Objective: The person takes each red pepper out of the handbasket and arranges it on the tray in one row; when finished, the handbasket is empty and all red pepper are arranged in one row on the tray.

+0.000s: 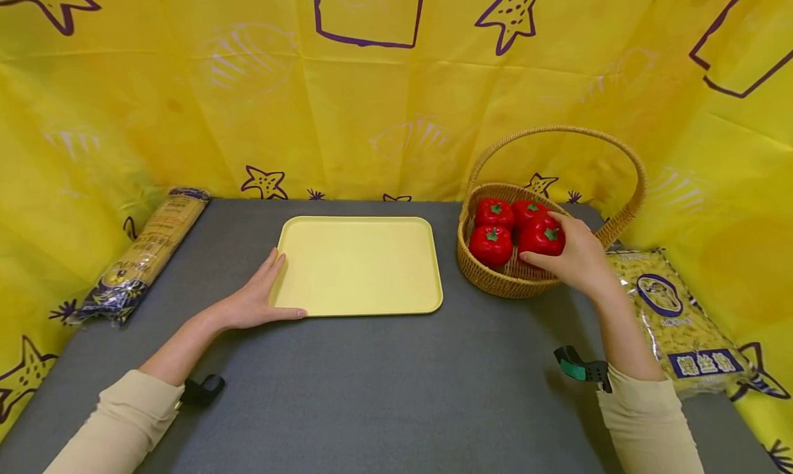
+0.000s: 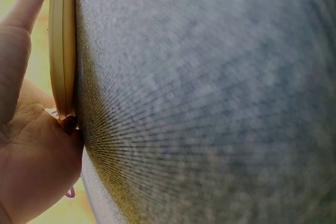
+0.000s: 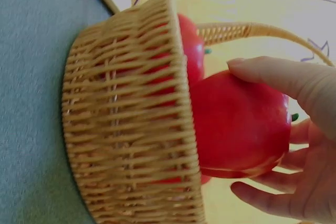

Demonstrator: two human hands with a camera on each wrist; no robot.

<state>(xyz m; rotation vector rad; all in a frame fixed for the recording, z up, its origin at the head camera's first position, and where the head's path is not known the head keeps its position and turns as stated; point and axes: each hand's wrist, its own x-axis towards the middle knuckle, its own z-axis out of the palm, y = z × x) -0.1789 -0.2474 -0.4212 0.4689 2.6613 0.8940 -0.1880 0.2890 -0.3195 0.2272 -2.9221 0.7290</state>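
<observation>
My right hand [image 1: 581, 255] holds a red bell pepper [image 1: 542, 236] with a green stem, thumb on one side and fingers on the other. In the right wrist view this bell pepper [image 3: 239, 124] stands out above the rim of the wicker basket [image 3: 131, 124]. Three more red bell peppers [image 1: 491, 246] lie in the basket [image 1: 504, 286]. Over on the left, my left hand [image 1: 257, 298] rests at the near left corner of a pale yellow tray [image 1: 359, 267], fingers along its left edge and thumb along its front. The left wrist view has the tray's edge [image 2: 63, 45] against the palm.
The basket's tall handle [image 1: 560, 130] arches above the right hand. A bag of pasta [image 1: 675, 316] lies right of the basket, beside the right forearm. At the far left is a long pack of noodles [image 1: 151, 247]. A yellow patterned cloth [image 1: 347, 102] hangs behind the grey table [image 1: 384, 391].
</observation>
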